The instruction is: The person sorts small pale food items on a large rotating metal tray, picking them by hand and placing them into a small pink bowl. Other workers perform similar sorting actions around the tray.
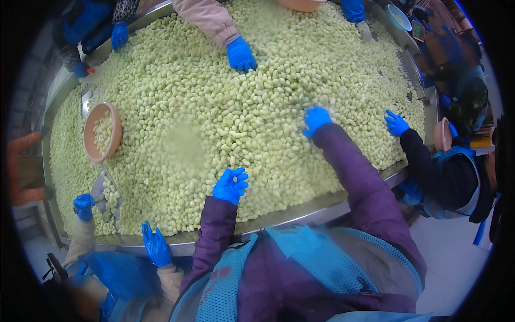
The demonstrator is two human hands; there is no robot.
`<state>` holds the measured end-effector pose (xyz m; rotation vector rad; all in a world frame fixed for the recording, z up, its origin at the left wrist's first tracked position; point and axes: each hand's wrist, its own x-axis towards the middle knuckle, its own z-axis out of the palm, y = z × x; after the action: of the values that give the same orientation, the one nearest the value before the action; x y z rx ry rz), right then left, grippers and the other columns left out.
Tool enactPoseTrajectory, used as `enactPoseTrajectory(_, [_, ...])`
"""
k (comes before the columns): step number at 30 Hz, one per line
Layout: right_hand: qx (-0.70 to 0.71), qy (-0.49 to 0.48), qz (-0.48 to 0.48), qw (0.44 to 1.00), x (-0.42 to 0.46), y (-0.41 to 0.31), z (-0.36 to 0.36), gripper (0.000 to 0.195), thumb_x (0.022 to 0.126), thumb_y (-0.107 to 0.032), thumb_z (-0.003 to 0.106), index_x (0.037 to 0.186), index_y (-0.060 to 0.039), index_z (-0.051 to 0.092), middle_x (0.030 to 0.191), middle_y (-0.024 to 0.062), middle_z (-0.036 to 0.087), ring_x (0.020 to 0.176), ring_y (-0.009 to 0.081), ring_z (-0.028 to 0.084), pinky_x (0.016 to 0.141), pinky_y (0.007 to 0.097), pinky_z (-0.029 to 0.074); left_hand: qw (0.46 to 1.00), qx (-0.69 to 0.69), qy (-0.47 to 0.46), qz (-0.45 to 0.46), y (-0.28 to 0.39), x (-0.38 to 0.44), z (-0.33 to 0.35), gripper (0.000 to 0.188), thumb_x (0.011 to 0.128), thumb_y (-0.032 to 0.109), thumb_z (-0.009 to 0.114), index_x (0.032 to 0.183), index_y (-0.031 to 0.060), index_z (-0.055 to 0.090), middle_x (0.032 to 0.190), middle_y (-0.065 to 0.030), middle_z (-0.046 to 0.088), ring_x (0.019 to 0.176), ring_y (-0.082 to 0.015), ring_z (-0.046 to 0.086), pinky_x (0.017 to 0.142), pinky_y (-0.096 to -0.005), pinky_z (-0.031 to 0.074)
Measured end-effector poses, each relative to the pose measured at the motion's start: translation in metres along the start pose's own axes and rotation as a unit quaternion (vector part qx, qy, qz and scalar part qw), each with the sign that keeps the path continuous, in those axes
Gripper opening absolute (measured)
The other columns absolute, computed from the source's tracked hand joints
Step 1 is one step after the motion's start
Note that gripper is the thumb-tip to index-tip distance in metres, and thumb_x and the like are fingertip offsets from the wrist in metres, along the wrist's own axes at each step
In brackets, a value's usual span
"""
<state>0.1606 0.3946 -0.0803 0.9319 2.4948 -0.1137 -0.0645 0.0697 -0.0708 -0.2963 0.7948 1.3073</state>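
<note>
A thick layer of pale green, oval pieces of produce (257,133), perhaps peeled fruit, covers a large metal-rimmed table. My left hand (230,186), in a blue glove and purple sleeve, is raised palm up over the near part of the layer. Its fingers are curled, and one small pale piece shows among them. My right hand (316,120), gloved in blue too, reaches farther out to the right and touches the pieces with its fingers spread; whether it holds any is hidden.
The table's metal rim (297,219) runs before my body. An orange plastic bowl (116,131) holding pieces and a metal scoop (105,191) lie at left. Co-workers' gloved hands reach in at far centre (240,54), right (396,123) and lower left (156,245).
</note>
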Motion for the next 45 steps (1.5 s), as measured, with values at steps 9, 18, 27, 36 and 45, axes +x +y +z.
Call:
enactPoseTrajectory(9, [0.034, -0.114, 0.247, 0.962, -0.11, 0.095, 0.055, 0.065, 0.069, -0.053, 0.069, 0.125, -0.0227, 0.054, 0.149, 0.0106, 0.023, 0.136, 0.0394, 0.019, 0.108, 0.0587, 0.016, 0.999, 0.038, 0.007, 0.007, 0.0, -0.003, 0.012, 0.049, 0.093, 0.039, 0.047, 0.127, 0.0031, 0.049, 0.11, -0.0127, 0.061, 0.081, -0.0214, 0.063, 0.055, -0.0277, 0.048])
enactPoseTrajectory(18, [0.116, 0.117, 0.196, 0.967, -0.154, 0.079, 0.107, 0.066, 0.063, -0.035, 0.077, 0.121, -0.0135, 0.054, 0.141, 0.0178, 0.037, 0.125, 0.0385, 0.038, 0.1, 0.0487, 0.034, 0.959, 0.079, 0.062, 0.266, 0.14, -0.051, 0.018, 0.041, 0.092, 0.032, 0.048, 0.122, 0.0057, 0.052, 0.114, -0.0101, 0.058, 0.091, -0.0241, 0.058, 0.069, -0.0322, 0.046])
enactPoseTrajectory(27, [0.201, 0.244, 0.021, 0.949, -0.131, -0.006, 0.092, 0.064, 0.063, -0.031, 0.076, 0.12, -0.01, 0.054, 0.137, 0.0195, 0.04, 0.122, 0.0392, 0.041, 0.098, 0.0481, 0.035, 0.889, 0.065, -0.008, 0.453, 0.254, -0.087, -0.035, 0.036, 0.092, 0.026, 0.046, 0.123, 0.0073, 0.045, 0.128, -0.02, 0.048, 0.114, -0.0369, 0.05, 0.091, -0.0475, 0.043])
enactPoseTrajectory(36, [0.16, 0.072, -0.204, 0.963, -0.129, -0.132, 0.027, 0.077, 0.063, -0.032, 0.074, 0.131, -0.0115, 0.045, 0.142, 0.0176, 0.033, 0.131, 0.0385, 0.03, 0.106, 0.0516, 0.025, 0.98, 0.149, 0.127, 0.039, -0.042, -0.008, -0.02, 0.044, 0.092, 0.027, 0.05, 0.133, 0.0105, 0.043, 0.122, -0.0151, 0.053, 0.1, -0.0305, 0.059, 0.071, -0.0444, 0.054])
enactPoseTrajectory(45, [0.058, 0.138, -0.136, 0.979, -0.032, -0.091, 0.049, 0.039, 0.072, -0.025, 0.065, 0.107, -0.0104, 0.061, 0.148, 0.014, 0.024, 0.136, 0.0403, 0.02, 0.109, 0.0547, 0.017, 0.963, 0.22, 0.151, 0.034, -0.04, -0.014, -0.035, 0.05, 0.091, 0.033, 0.052, 0.134, 0.0114, 0.042, 0.13, -0.0131, 0.047, 0.105, -0.0283, 0.056, 0.075, -0.0405, 0.052])
